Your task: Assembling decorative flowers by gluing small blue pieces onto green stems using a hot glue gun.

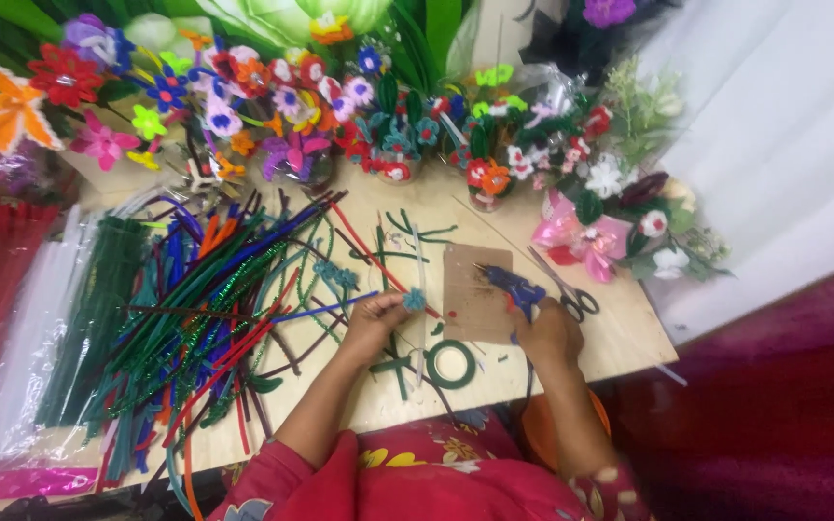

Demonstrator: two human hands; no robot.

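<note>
Nearest the body, the right hand (549, 333) is closed around a blue glue gun (516, 287), whose nozzle is aimed over the brown cardboard mat (475, 280). Left of the cardboard mat, the left hand (371, 320) is pinched shut on a small teal pipe-cleaner flower (414, 300).

A burn is judged possible, since the flower is held in bare fingertips close to the nozzle. Glue could also be dripped past the cardboard mat onto the counter (620, 338). The scissors (571, 294), lying just right of the cardboard mat beside the right hand, could be knocked off the edge. The green floral-tape roll (451, 364), below the cardboard mat, lies near both wrists.

Further left of the cardboard mat, loose pipe cleaners (205, 309) are piled, and the stems could be snagged by a sleeve.

Beyond the cardboard mat, small pots (393, 169) are filled with finished pipe-cleaner flowers; to its upper right, a pink-wrapped bouquet (586, 236) is laid.
</note>
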